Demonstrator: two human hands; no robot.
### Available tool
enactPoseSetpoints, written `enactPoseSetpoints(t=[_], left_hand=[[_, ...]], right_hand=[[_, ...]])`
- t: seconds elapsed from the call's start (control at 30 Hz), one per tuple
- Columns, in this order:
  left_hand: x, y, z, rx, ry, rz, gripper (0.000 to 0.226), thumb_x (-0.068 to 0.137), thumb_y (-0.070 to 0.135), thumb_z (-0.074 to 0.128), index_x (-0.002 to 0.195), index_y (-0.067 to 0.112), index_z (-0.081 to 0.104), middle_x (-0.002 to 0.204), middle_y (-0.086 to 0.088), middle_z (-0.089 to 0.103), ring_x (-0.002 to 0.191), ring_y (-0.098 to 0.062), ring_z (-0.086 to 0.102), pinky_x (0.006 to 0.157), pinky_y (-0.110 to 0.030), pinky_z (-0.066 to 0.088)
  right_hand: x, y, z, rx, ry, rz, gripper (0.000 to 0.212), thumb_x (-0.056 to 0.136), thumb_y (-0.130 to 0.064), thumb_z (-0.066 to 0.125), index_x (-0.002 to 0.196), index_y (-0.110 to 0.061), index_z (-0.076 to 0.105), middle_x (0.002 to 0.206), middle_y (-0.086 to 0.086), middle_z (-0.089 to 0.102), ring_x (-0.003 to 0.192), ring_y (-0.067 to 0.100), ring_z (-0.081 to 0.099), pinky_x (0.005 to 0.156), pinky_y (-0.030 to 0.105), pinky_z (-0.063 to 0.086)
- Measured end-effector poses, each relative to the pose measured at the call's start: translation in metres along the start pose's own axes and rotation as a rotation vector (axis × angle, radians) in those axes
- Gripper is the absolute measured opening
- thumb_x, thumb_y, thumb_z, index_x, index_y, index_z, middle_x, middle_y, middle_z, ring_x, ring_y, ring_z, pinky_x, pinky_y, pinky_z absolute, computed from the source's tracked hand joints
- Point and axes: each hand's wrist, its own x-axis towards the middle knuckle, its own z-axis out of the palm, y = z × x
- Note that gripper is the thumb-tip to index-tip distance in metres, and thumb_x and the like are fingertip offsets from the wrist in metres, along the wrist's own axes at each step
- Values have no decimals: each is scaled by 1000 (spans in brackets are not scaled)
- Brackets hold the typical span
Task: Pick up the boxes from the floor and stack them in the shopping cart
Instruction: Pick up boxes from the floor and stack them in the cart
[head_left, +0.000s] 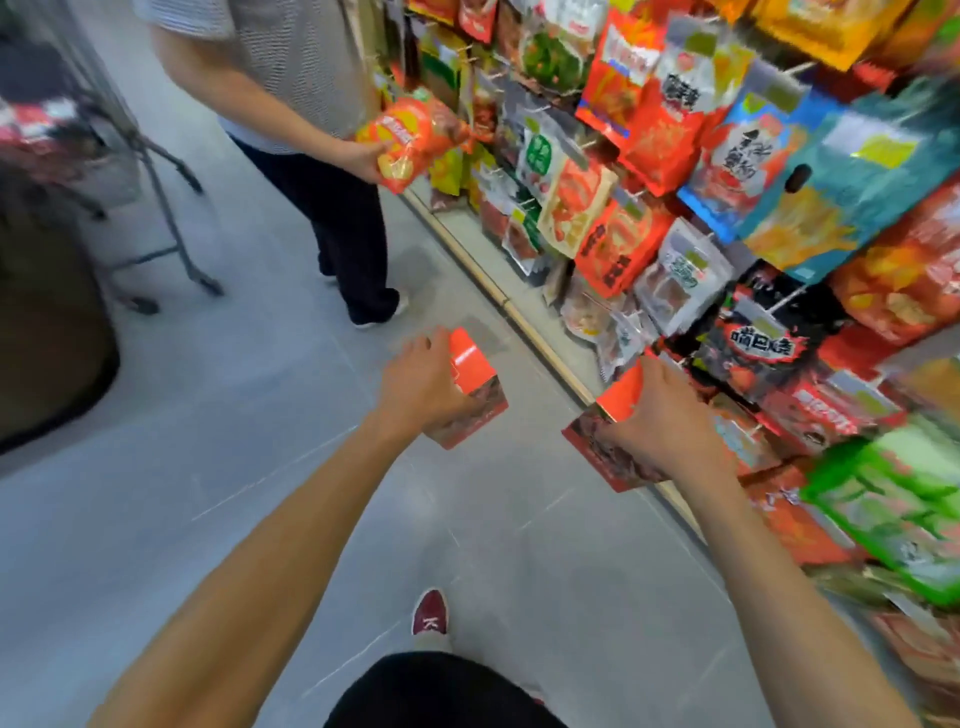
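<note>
We hold 2 red boxes above the grey floor (182, 467), 1 in each hand. Our left hand (415, 387) is wrapped over the top of the left box (475, 387), fingers closed around it. Our right hand (662, 421) clasps the right box (605, 447) the same way, just beside the snack shelf (727, 208). The shopping cart (130, 171) stands well apart at upper left. Another person (291, 78) nearby holds an orange snack bag (408, 140).
</note>
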Motion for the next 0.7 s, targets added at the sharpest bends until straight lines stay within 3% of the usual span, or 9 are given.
enactPoseSetpoints(t=[0.33, 0.5, 0.63, 0.7], left_hand=[[-36, -206, -96, -42, 200, -446, 84, 70, 59, 75, 133, 14, 43, 123, -10, 56, 113, -32, 55, 86, -41, 45], [-70, -278, -127, -107, 348, -634, 80, 71, 58, 75, 130, 12, 46, 119, -14, 59, 110, -35, 57, 84, -40, 45], [-97, -325, -143, -79, 398, -772, 75, 70, 55, 76, 123, 10, 47, 113, -13, 61, 103, -34, 59, 81, -41, 49], [-106, -350, -149, -83, 401, -842, 73, 70, 54, 76, 121, 11, 47, 113, -11, 60, 102, -33, 58, 78, -39, 48]], right_hand=[[60, -246, 44, -12, -61, -405, 81, 64, -58, 73, 125, -14, 42, 118, 12, 56, 109, 39, 56, 84, 46, 47], [70, -344, 62, -41, -102, -591, 73, 66, -58, 71, 119, -17, 43, 112, 8, 57, 105, 36, 58, 82, 43, 48], [76, -414, 79, -35, -158, -711, 66, 60, -63, 65, 106, -21, 42, 102, 5, 57, 96, 33, 59, 79, 46, 51], [80, -448, 89, -62, -166, -776, 70, 59, -64, 63, 110, -21, 42, 105, 5, 57, 97, 35, 59, 80, 47, 51]])
